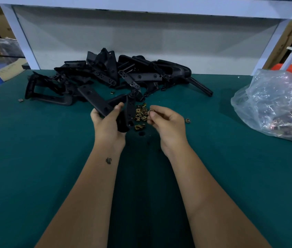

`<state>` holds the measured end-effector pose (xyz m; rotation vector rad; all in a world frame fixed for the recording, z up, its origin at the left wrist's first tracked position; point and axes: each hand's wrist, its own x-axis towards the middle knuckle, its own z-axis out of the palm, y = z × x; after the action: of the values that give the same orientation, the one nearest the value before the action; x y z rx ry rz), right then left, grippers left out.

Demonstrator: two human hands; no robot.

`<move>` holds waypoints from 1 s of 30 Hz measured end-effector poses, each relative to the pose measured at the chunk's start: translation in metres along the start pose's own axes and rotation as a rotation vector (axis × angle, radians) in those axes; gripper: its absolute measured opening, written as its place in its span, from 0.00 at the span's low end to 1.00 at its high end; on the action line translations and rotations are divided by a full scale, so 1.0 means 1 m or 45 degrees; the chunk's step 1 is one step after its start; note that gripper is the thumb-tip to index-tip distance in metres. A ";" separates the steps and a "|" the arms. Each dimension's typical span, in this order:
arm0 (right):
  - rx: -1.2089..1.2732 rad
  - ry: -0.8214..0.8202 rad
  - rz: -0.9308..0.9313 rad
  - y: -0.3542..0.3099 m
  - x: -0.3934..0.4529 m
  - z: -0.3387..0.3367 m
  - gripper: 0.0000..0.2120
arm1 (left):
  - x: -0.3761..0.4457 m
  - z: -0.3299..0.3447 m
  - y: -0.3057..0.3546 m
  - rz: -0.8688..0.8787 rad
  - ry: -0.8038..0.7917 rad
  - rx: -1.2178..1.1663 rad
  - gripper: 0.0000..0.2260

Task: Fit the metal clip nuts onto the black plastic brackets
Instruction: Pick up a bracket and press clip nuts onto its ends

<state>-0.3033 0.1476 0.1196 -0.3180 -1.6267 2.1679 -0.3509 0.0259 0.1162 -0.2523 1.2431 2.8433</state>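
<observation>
At the centre of the frame the left hand [108, 120] grips a long black plastic bracket [105, 104], fingers curled round its flat arm, with the part tilted above the green-covered table [34, 158]. Just right of it the right hand [165, 120] pinches a single small brass-coloured metal clip nut [151, 111] between thumb and fingertips, raised over the loose heap of clip nuts [140, 114] lying between the two hands. More black brackets sit in a tangled pile [105, 76] in the upper middle, and a clear plastic bag of more hardware [274, 108] lies at the right edge.

The step seems to be bringing nut to bracket. To do it well, the open mouth of the clip should probably face the bracket's edge, slide on squarely, and stop with its thread over a hole; the left hand should brace the bracket firmly so it does not twist.
</observation>
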 end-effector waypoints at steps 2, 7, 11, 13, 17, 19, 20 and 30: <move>0.257 -0.019 0.080 -0.001 0.000 0.002 0.07 | -0.001 0.002 -0.001 -0.056 -0.065 -0.090 0.12; 0.501 -0.075 0.175 -0.003 0.002 0.000 0.05 | 0.002 0.001 -0.003 -0.136 -0.201 -0.094 0.08; 0.419 -0.083 0.159 -0.003 0.003 -0.001 0.08 | 0.002 0.002 -0.005 -0.177 -0.201 -0.118 0.08; 0.478 -0.110 0.189 -0.004 0.004 -0.001 0.08 | 0.002 0.004 -0.005 -0.192 -0.189 -0.133 0.09; 0.455 -0.149 0.151 -0.004 0.005 0.001 0.08 | 0.001 0.006 -0.004 -0.228 -0.189 -0.119 0.09; 0.393 -0.174 0.103 -0.003 0.004 0.002 0.10 | 0.001 0.006 -0.005 -0.230 -0.209 -0.064 0.08; 0.359 -0.184 0.090 -0.003 0.004 0.002 0.10 | 0.001 0.006 -0.005 -0.225 -0.219 -0.024 0.08; 0.344 -0.244 0.061 -0.005 0.002 -0.001 0.09 | 0.000 0.008 -0.006 -0.178 -0.221 0.130 0.07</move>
<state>-0.3043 0.1503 0.1239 -0.0706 -1.4066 2.4826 -0.3518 0.0359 0.1172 -0.0828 1.2760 2.6123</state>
